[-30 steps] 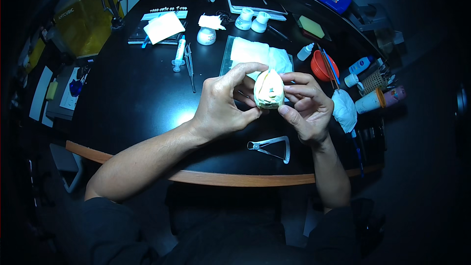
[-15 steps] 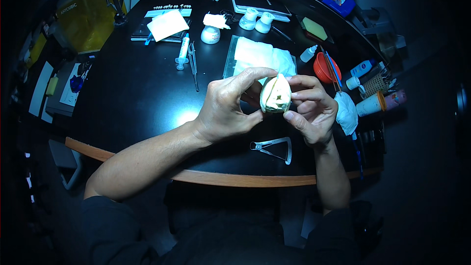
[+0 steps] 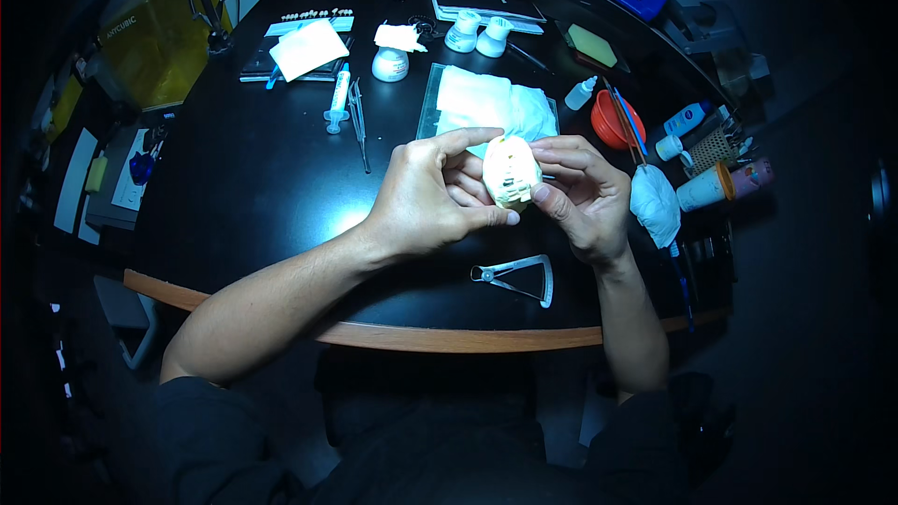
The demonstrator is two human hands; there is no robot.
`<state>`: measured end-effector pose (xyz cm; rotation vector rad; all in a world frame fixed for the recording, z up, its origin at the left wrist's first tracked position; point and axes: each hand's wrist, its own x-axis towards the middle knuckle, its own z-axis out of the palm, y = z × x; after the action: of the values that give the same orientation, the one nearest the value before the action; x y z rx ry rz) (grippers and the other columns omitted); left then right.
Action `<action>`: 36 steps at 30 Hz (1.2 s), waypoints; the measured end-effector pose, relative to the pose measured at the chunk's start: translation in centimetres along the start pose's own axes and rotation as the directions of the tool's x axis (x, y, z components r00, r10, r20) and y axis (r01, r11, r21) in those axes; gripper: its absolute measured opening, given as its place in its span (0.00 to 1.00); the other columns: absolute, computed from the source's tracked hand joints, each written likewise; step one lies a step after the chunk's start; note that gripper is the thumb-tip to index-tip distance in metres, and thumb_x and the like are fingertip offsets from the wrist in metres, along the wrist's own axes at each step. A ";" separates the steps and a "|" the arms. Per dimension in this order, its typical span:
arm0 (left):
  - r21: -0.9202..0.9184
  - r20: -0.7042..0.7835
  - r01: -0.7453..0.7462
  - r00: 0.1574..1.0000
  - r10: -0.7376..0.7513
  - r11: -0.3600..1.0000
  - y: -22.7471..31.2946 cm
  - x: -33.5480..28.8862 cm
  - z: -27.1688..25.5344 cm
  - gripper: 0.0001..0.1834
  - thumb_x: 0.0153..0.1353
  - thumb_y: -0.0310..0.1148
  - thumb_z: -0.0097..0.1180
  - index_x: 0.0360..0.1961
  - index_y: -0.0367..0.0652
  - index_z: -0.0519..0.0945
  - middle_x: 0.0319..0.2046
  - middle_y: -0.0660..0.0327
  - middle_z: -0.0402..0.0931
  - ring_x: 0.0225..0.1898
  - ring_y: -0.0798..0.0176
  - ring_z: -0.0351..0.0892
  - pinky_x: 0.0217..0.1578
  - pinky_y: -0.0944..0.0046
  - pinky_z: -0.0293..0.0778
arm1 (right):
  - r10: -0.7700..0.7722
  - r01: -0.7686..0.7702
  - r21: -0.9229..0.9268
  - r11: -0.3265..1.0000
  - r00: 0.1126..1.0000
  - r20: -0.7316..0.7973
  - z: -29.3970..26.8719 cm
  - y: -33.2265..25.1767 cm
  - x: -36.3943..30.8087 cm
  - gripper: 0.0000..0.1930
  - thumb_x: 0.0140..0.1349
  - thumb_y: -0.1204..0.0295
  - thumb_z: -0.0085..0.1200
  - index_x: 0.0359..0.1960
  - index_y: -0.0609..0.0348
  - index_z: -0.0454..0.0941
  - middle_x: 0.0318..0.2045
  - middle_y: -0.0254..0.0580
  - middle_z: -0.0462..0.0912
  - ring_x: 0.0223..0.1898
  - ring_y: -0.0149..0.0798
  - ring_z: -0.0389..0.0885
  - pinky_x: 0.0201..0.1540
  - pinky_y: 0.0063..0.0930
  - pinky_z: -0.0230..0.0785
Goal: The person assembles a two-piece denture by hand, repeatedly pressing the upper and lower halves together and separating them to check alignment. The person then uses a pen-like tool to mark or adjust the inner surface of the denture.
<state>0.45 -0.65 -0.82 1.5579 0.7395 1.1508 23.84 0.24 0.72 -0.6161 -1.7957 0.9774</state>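
Between my two hands, above the desk, is a pale yellow dental cast (image 3: 511, 171), its toothed face turned up toward me. My left hand (image 3: 440, 182) grips it from the left, index finger along the top end and thumb at the lower end. On the other side my right hand (image 3: 589, 192) pinches its edge with thumb and fingertips. A metal caliper (image 3: 520, 276) lies on the desk below the hands. Just beyond the cast, folded white tissue (image 3: 482, 98) rests on a glass slab (image 3: 430, 101).
Farther left lie tweezers (image 3: 359, 126), a syringe (image 3: 338, 103) and a white pad (image 3: 310, 49). White jars (image 3: 390, 64) stand at the back. To the right are a dropper bottle (image 3: 580, 92), a red bowl (image 3: 613, 122) with brushes, and a tissue-wrapped item (image 3: 654, 206). A wooden edge (image 3: 458, 339) borders the desk's front.
The cast has shifted slightly left and turned, so more of its toothed face shows. Both hands moved with it and still hold it. The whole view has shifted slightly.
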 end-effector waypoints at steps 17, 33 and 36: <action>-0.042 -0.001 0.036 0.999 -0.036 0.998 -0.1 0.1 -0.1 0.44 0.50 0.19 0.79 0.68 0.27 0.70 0.41 0.50 0.86 0.40 0.66 0.89 0.42 0.72 0.86 | -0.028 0.026 -0.045 0.999 0.999 -0.027 0.5 -0.6 0.2 0.16 0.63 0.81 0.66 0.52 0.72 0.81 0.53 0.54 0.80 0.55 0.42 0.85 0.59 0.33 0.84; 0.067 -0.063 -0.160 0.984 0.164 0.985 -1.1 0.0 0.2 0.40 0.50 0.18 0.77 0.65 0.30 0.74 0.37 0.51 0.87 0.39 0.64 0.91 0.41 0.67 0.90 | -0.016 0.013 0.075 0.997 0.999 0.031 0.3 -0.5 -0.1 0.18 0.61 0.82 0.66 0.53 0.70 0.78 0.57 0.56 0.77 0.59 0.45 0.83 0.62 0.38 0.81; 0.099 -0.066 -0.205 0.975 0.212 0.974 -1.3 0.0 0.3 0.39 0.50 0.17 0.76 0.65 0.31 0.74 0.37 0.51 0.87 0.39 0.63 0.91 0.41 0.66 0.91 | -0.018 0.014 0.078 0.997 0.999 0.049 0.3 -0.5 0.0 0.19 0.60 0.81 0.66 0.53 0.69 0.77 0.57 0.56 0.76 0.60 0.46 0.82 0.63 0.39 0.80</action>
<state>0.81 -0.35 -2.06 1.7070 0.6994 1.3533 23.62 -0.15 1.07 -0.5330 -1.7942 1.0547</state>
